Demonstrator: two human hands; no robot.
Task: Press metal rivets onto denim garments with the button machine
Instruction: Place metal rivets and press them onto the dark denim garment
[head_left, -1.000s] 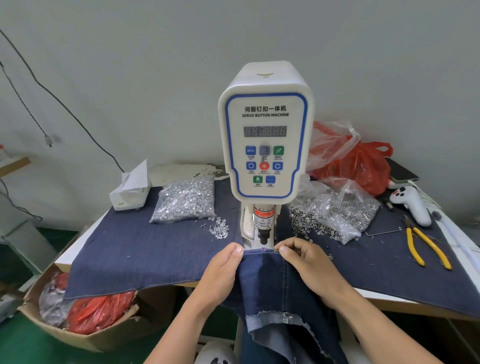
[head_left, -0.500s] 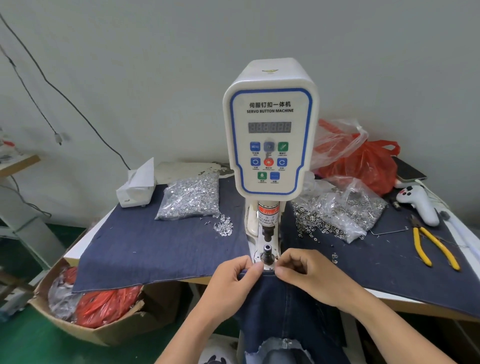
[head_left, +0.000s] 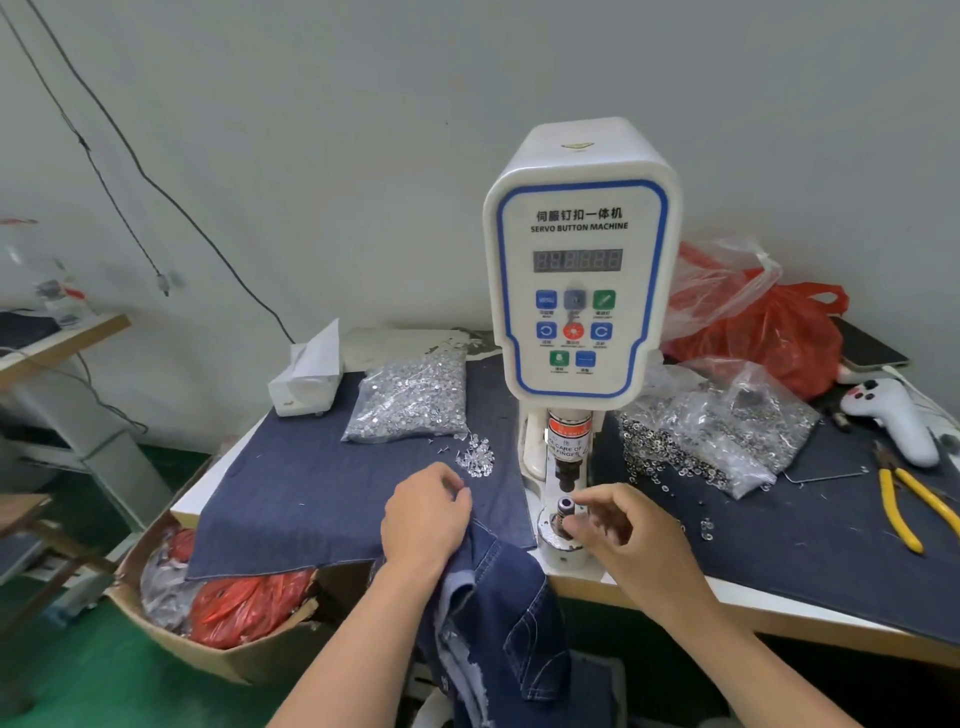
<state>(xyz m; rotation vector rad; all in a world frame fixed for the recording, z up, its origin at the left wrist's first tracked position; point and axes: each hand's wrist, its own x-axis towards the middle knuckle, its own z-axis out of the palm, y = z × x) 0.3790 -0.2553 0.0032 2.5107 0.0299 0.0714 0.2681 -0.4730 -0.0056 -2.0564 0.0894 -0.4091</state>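
Note:
The white servo button machine (head_left: 579, 260) stands at the table's middle, its upper punch (head_left: 566, 475) raised above the bare lower die (head_left: 563, 505). A dark blue denim garment (head_left: 498, 597) hangs over the table's front edge, left of the die. My left hand (head_left: 426, 519) grips its top edge on the table. My right hand (head_left: 618, 530) is off the garment. Its thumb and index fingertips sit right at the lower die, and I cannot see whether they pinch anything.
A bag of silver rivets (head_left: 410, 400) and loose pieces (head_left: 475, 457) lie left of the machine; another bag (head_left: 727, 431) lies right. Yellow pliers (head_left: 904, 509), a white controller (head_left: 893, 421) and a red bag (head_left: 769, 332) sit further right. A cardboard box (head_left: 218, 649) stands below left.
Both hands held the garment's edge at the die. Now my left hand has pulled it off to the left, and my right hand has let go and moved to the die.

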